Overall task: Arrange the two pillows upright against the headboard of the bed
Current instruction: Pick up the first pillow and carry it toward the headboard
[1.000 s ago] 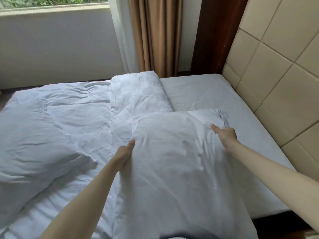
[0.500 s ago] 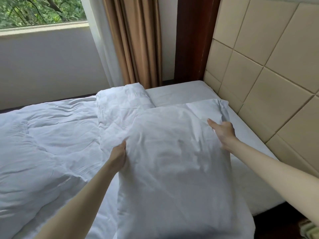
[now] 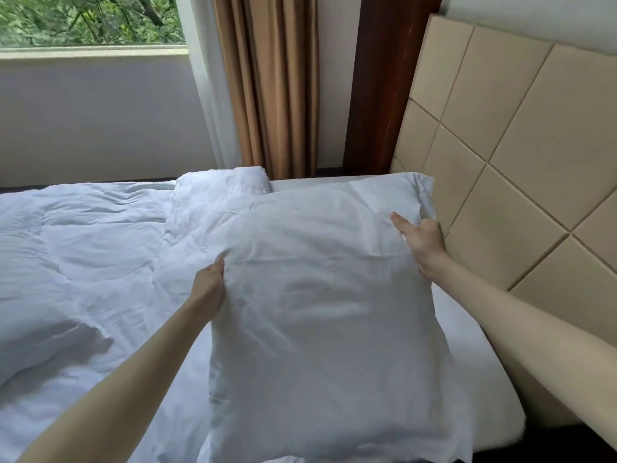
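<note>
A large white pillow point(image 3: 320, 295) is held up off the bed in front of me, tilted toward the beige padded headboard point(image 3: 521, 155) on the right. My left hand point(image 3: 208, 285) grips the pillow's left edge. My right hand point(image 3: 422, 247) grips its upper right side, close to the headboard. A rolled white bundle point(image 3: 213, 198) lies behind the pillow; I cannot tell whether it is the second pillow or folded duvet.
A crumpled white duvet point(image 3: 76, 262) covers the left of the bed. A bare strip of mattress sheet point(image 3: 467, 345) runs along the headboard. Brown curtains point(image 3: 267, 85), a dark wooden post point(image 3: 384, 81) and a window wall stand beyond the bed.
Both hands have lifted the pillow higher and carried it to the right, toward the headboard. The view has tilted up, showing more window and headboard.
</note>
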The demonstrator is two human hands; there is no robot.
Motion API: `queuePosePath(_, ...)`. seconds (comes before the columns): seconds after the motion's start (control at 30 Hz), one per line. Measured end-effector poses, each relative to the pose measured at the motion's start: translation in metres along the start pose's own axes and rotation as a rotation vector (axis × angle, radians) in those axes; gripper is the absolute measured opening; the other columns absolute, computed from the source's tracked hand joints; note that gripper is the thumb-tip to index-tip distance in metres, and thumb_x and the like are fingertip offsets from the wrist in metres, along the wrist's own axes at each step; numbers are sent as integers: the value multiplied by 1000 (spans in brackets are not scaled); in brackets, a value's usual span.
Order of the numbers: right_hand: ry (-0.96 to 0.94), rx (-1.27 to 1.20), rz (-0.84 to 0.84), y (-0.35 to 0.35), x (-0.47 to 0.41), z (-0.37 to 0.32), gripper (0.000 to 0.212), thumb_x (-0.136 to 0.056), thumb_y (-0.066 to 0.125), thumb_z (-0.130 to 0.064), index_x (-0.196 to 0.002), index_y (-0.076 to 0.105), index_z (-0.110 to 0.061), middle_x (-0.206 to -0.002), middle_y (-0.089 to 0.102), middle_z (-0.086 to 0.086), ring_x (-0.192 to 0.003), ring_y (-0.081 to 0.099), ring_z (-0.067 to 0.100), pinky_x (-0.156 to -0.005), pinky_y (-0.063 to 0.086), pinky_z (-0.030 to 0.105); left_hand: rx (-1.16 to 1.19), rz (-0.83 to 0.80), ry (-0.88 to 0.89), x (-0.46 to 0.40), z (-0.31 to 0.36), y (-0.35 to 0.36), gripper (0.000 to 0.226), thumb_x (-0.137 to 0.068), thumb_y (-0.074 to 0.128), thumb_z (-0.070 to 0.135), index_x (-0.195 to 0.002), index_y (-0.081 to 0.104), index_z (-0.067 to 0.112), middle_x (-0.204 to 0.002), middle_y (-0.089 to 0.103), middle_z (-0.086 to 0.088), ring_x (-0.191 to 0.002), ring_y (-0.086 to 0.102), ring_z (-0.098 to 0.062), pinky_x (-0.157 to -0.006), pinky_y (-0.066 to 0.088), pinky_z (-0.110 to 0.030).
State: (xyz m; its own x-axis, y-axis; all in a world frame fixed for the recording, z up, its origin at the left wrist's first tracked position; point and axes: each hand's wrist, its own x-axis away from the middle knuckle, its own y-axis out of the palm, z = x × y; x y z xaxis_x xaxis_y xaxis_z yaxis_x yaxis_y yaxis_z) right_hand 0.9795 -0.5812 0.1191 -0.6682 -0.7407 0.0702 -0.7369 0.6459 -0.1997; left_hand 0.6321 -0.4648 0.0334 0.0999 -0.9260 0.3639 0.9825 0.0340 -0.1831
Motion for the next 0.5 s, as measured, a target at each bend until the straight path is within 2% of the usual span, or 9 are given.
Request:
queuePosePath(0.07,-28,-26,5,-22,-6,-5,55,-79,72,-36,-106,61,10,-109,69,22,-101,65,38,-91,52,51,10,8,-7,11,0,23,44,-94,46,44,-108,66,8,-94,64,-4,-84,59,-22,-80,44,-32)
queuePosePath(0.17,-57,-52,14,-46,-16,-10,37,-80,72,-32,-97,67,0,-105,73,15,-100,68,34,-93,53,50,-31,7,9,20,10,51,44,-93,45,47,-86,66,9,-79,64,-1,-75,59,-19,-72,45,-30)
queuePosePath(0.2,-64,-61,30,-52,-18,-10,33,-80,72,-32,-95,68,-3,-105,73,14,-99,68,32,-93,53,50,-43,2,13,20,15,58,44,-93,46,48,-81,65,9,-78,64,0,-76,59,-19,-74,46,-31)
queuePosePath(0.27,-68,-89,62,-62,-21,-7,37,-80,73,-34,-95,69,0,-103,73,15,-96,68,31,-92,54,48,-34,-14,32,18,26,68,42,-92,48,46,-81,66,9,-85,67,-3,-85,61,-23,-84,49,-34)
queuePosePath(0.3,-65,-106,71,-66,-23,-4,40,-79,73,-35,-92,69,3,-98,73,14,-92,69,31,-88,55,44,-33,-15,51,17,32,72,41,-92,48,45,-88,68,9,-91,67,-4,-88,61,-23,-88,49,-34)
queuePosePath(0.33,-64,-120,75,-70,-24,-1,39,-79,73,-36,-86,68,2,-90,71,12,-84,67,29,-83,54,40,-43,-14,74,16,37,75,40,-92,48,45,-96,69,10,-93,66,-2,-88,61,-21,-86,48,-32)
queuePosePath(0.37,-64,-133,75,-73,-26,2,36,-79,73,-36,-80,66,-1,-81,67,10,-77,64,27,-76,52,37,-56,-12,97,15,43,78,38,-93,47,44,-96,69,13,-90,65,2,-83,61,-16,-80,46,-28)
queuePosePath(0.43,-69,-153,70,-75,-29,8,32,-80,73,-36,-75,62,-6,-71,60,7,-72,58,24,-71,47,35,-58,-17,118,12,52,82,37,-93,46,44,-76,66,19,-79,62,10,-73,56,-6,-70,42,-23)
queuePosePath(0.5,-72,-173,73,-73,-35,8,32,-80,74,-36,-78,65,-5,-77,65,8,-78,63,26,-78,51,37,-62,-19,131,9,59,83,36,-94,45,44,-67,61,25,-76,60,10,-71,54,-5,-68,41,-24)
